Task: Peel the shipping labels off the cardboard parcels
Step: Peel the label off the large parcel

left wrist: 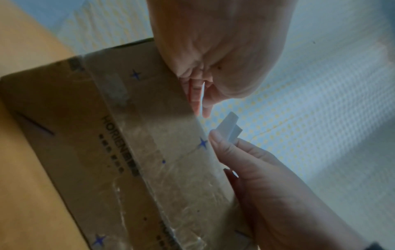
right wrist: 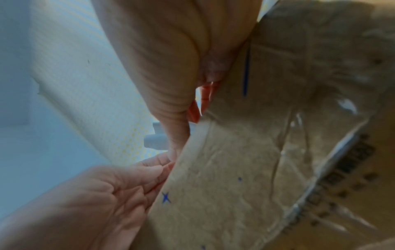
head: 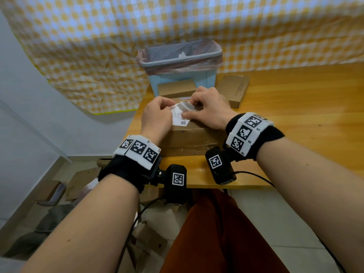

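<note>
A brown taped cardboard parcel (head: 189, 138) lies at the table's near left corner, with a white shipping label (head: 179, 119) on its top face. The label's far edge is lifted and curled. My left hand (head: 171, 108) pinches the label's lifted left corner. My right hand (head: 188, 109) pinches the curled strip, thumb lying across the label. In the left wrist view the right hand's fingertips (left wrist: 222, 145) hold a folded white piece of label (left wrist: 229, 129) above the parcel's edge (left wrist: 171, 152). The right wrist view shows the same piece (right wrist: 155, 141) behind my thumb; the label's glued part is hidden there.
A light blue bin (head: 177, 61) with a pink liner stands behind the parcel. Two more cardboard parcels (head: 176, 88) (head: 234, 89) lie beside it. The wooden table (head: 295, 115) stretches right. Cardboard scraps (head: 78, 184) lie on the floor at left. A checkered cloth hangs behind.
</note>
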